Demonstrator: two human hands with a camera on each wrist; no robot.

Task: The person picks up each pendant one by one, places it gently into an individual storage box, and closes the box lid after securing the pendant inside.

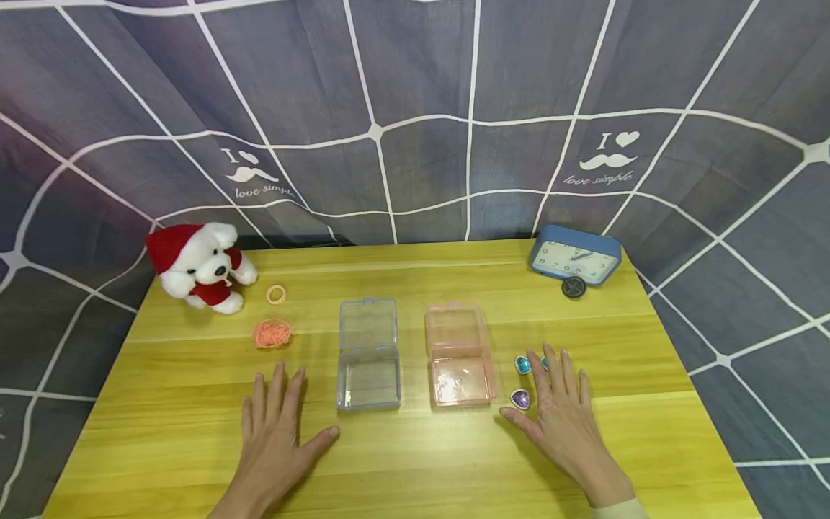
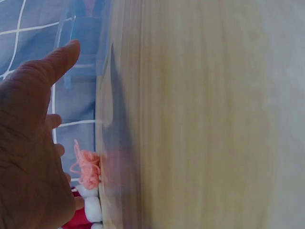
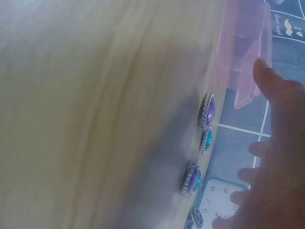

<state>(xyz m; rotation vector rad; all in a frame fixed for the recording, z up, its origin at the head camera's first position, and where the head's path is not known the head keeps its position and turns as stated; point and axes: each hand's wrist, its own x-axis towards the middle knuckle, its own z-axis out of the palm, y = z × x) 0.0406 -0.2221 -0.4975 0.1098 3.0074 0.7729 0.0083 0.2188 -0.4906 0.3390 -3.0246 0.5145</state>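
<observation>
Two open boxes sit side by side in the middle of the tabletop (image 1: 415, 461). The left hand (image 1: 275, 432) lies left of them. The right hand (image 1: 560, 414) lies right, beside three gems (image 1: 521, 398).

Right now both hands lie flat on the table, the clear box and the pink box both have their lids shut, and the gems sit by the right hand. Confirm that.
Not quite: the clear box and the pink box both stand open, lids folded back, as the head view shows. The rest holds: left hand and right hand lie flat on the table, gems by the right hand.
</observation>
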